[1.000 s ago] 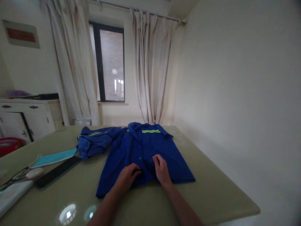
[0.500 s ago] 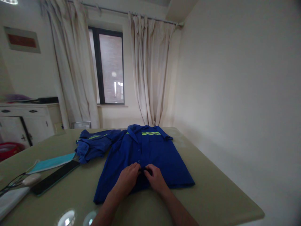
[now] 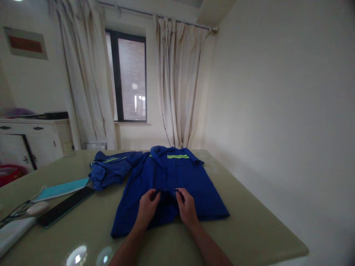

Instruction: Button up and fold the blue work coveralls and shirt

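Note:
A dark blue short-sleeved shirt [image 3: 191, 181] with yellow-green stripes across the chest lies spread front up on the table, its collar toward the window. My left hand [image 3: 149, 205] pinches the shirt's front placket between thumb and fingers. On the other side of the same fold, my right hand [image 3: 186, 205] grips the cloth, also thumb against fingers. Between the two hands the fabric is raised off the table in a small dark fold. Buttons at that spot are too dim to make out.
Left of the shirt lies a crumpled blue striped garment [image 3: 111, 171]. Nearer are a light blue face mask [image 3: 63, 188], a black phone [image 3: 66, 207], a pale oval object [image 3: 38, 208] and a white object [image 3: 15, 232]. A wall runs along the right of the table [image 3: 249, 229].
My hands have moved apart, the left one leftward and the right one slightly rightward. The cloth between them is lifted and stretched where they were close together before.

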Available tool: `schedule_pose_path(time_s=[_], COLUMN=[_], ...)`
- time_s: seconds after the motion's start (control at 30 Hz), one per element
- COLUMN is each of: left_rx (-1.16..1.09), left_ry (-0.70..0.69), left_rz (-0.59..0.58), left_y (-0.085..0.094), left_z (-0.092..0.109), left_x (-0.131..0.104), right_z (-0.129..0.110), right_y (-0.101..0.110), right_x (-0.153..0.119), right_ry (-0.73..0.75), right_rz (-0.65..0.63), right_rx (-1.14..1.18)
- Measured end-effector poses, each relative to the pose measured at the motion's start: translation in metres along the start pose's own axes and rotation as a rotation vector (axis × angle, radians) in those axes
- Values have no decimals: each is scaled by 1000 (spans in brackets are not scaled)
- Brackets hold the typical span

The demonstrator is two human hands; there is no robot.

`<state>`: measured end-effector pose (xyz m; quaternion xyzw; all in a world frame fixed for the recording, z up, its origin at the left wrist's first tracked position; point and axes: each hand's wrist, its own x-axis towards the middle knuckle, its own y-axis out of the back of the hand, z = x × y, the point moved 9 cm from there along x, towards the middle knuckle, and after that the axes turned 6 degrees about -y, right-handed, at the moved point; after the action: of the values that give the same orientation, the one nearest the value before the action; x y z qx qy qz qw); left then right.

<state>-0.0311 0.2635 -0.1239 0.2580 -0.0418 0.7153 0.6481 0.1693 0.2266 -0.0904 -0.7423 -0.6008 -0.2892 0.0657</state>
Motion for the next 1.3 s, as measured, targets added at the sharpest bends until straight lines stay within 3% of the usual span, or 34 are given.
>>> schedule_pose_path(time_s=[0.13, 0.27, 0.57, 0.87, 1.13, 1.3], left_rx=[128, 198, 376, 401, 414, 413], left_ry=[-164, -278, -395, -536, -535, -533], left_rz=[-175, -290, -289, -275, -281, -270], left_y=[-20, -31, -30, -31, -32, -34], left_z=[21, 37, 44, 53, 55, 51], left_x=[-10, -19, -26, -30, -30, -31], right_z=[5, 4, 20, 24, 19, 17], right_y=[8, -2, -27, -30, -30, -32], right_x=[0, -1, -4, -6, -9, -10], right_ry=[-8, 3, -113, -122, -73, -31], right_rz=[100, -16, -246, -262, -220, -227], right_rx=[-16, -37, -62, -143, -347, -310])
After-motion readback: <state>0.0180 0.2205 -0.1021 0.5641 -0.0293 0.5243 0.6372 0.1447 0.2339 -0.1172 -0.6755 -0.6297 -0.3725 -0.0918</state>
